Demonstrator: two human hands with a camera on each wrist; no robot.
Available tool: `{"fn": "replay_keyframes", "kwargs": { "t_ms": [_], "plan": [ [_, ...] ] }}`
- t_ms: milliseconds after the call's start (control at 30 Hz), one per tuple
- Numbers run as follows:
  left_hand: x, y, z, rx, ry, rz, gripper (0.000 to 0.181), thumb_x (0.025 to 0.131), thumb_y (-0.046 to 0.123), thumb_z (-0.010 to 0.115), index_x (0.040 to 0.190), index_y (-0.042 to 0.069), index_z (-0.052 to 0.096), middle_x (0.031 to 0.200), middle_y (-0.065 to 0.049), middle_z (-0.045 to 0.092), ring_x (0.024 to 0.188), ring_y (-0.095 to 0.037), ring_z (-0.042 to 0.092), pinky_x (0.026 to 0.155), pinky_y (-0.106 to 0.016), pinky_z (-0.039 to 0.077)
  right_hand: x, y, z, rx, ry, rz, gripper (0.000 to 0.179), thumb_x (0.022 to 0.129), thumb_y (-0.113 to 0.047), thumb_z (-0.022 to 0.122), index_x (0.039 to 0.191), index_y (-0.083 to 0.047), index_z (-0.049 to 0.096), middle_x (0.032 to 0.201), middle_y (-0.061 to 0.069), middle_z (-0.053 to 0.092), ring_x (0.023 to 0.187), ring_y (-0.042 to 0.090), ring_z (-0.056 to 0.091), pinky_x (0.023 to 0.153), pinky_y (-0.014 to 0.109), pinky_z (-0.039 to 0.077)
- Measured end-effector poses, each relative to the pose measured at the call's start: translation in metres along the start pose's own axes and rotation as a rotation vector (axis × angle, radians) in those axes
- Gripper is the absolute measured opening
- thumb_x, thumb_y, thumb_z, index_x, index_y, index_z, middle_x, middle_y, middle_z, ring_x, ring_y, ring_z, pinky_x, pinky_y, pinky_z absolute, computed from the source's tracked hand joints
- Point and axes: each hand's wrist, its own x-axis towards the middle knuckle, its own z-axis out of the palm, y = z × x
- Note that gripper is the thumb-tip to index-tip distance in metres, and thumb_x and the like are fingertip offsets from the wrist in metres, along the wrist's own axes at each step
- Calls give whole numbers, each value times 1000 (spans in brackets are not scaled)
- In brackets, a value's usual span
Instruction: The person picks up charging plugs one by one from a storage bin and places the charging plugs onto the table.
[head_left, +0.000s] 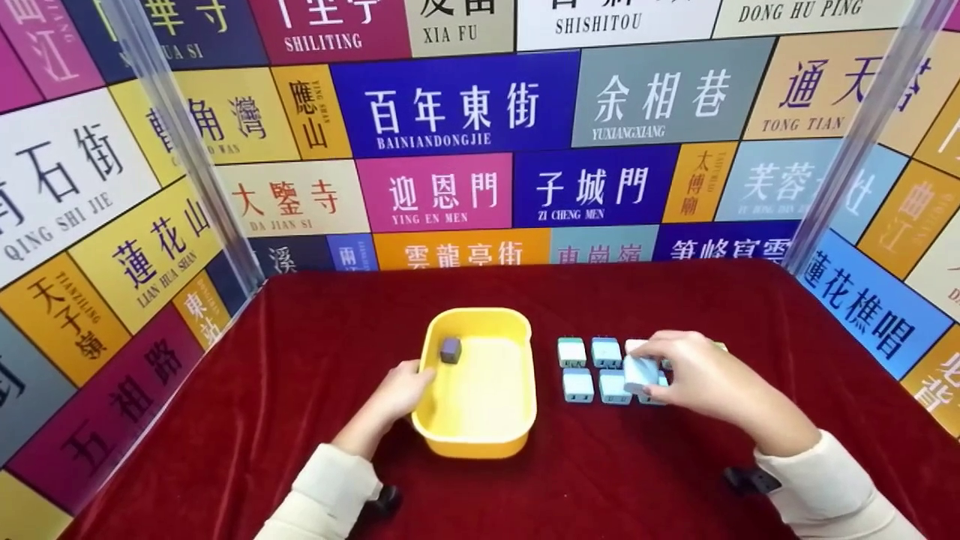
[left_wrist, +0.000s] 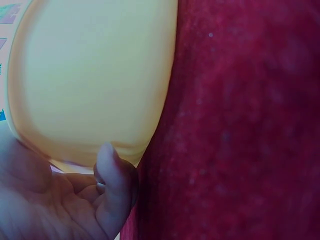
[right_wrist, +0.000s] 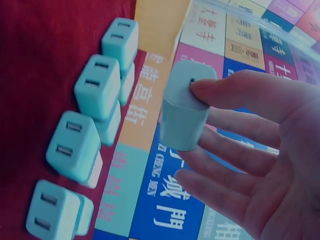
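Note:
My left hand (head_left: 396, 391) grips the left rim of a yellow plastic bin (head_left: 476, 448). In the left wrist view, the thumb (left_wrist: 111, 175) lies over the bin's edge. A small dark purple cube (head_left: 450, 350) sits inside near the far left corner. Over on the right, my right hand (head_left: 701, 375) pinches a pale USB wall charger (right_wrist: 182, 110) between thumb and fingertips, raised above other chargers. The right wrist view shows a port on the end under the thumb. Several similar chargers (head_left: 577, 385) stand in two rows beneath and left of that hand, some partly hidden by it.
A dark red cloth (head_left: 547, 487) covers the table. Clear upright posts (head_left: 847, 142) rise at the back corners. Behind stands a wall of colourful sign panels (head_left: 450, 109). The nearer chargers (right_wrist: 97, 87) show paired USB slots.

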Motion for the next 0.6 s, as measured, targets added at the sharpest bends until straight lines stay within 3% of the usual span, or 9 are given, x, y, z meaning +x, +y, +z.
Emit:
{"fn": "replay_keyframes", "kwargs": {
  "t_ms": [67, 200, 433, 600],
  "plan": [
    [-13, 17, 0, 4, 19, -7, 36, 105, 22, 48, 119, -2, 72, 90, -12, 73, 77, -21, 72, 68, -35, 60, -2, 5, -3, -6, -27, 1, 37, 80, -10, 89, 115, -5, 80, 105, 4, 73, 87, 22, 64, 68, 35, 56],
    [-29, 38, 2, 22, 52, -34, 36, 105, 19, 48, 121, -4, 71, 92, -13, 74, 79, -22, 71, 71, -36, 61, -6, 12, -9, 0, -77, -14, 33, 80, -8, 87, 112, -4, 80, 104, 5, 74, 88, 21, 63, 73, 36, 57],
    [-28, 37, 5, 15, 62, -51, 35, 105, 20, 49, 120, -3, 72, 90, -11, 74, 77, -19, 70, 70, -34, 59, -11, 30, -22, -6, -97, -39, 30, 79, -8, 89, 108, -5, 81, 98, 1, 72, 82, 16, 60, 68, 31, 54],
    [-29, 37, 3, 16, 65, -59, 36, 106, 20, 48, 123, -3, 71, 91, -11, 73, 78, -19, 70, 70, -34, 59, -13, 41, -29, -9, -120, 17, 32, 80, -9, 89, 110, -2, 80, 102, 6, 74, 85, 19, 63, 71, 33, 58]
  ]
}}
